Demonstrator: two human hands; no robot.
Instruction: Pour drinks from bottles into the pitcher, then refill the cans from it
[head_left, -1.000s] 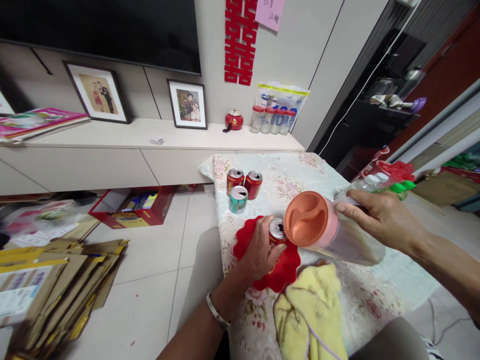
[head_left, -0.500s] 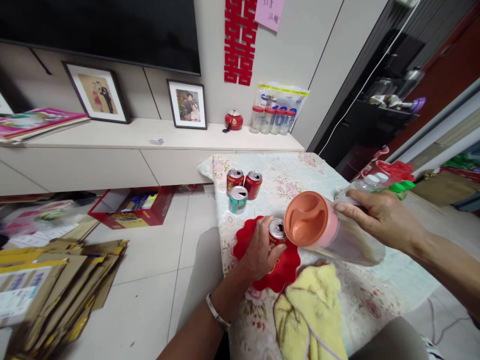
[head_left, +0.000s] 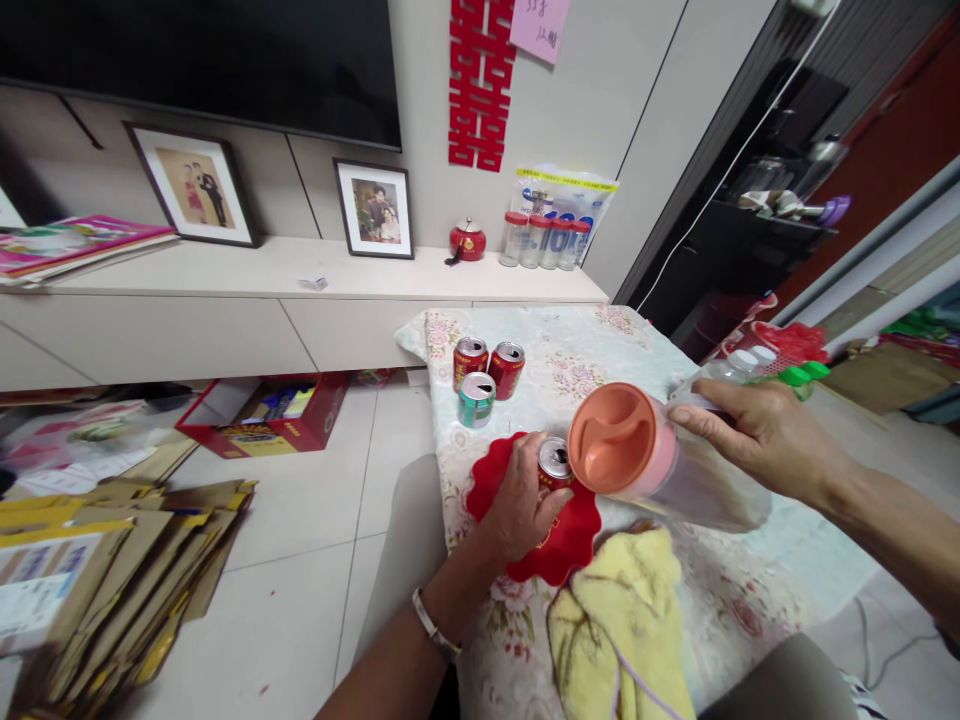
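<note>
Pitcher (head_left: 661,462) gripped in right hand (head_left: 780,440) tilts over worktop (head_left: 525,325), left hand (head_left: 516,505) clasping red can (head_left: 554,460) near the left edge

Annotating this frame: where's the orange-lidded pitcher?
Head view, right of centre: orange-lidded pitcher tipped in the right hand, lid beside the red can the left hand holds.

Jug lid (head_left: 613,440) orange; cans (head_left: 555,458): three red, one teal; mat (head_left: 576,532) red; towel (head_left: 628,590) yellow, purple trim; tablecloth (head_left: 547,335) pale, pink floral.
</note>
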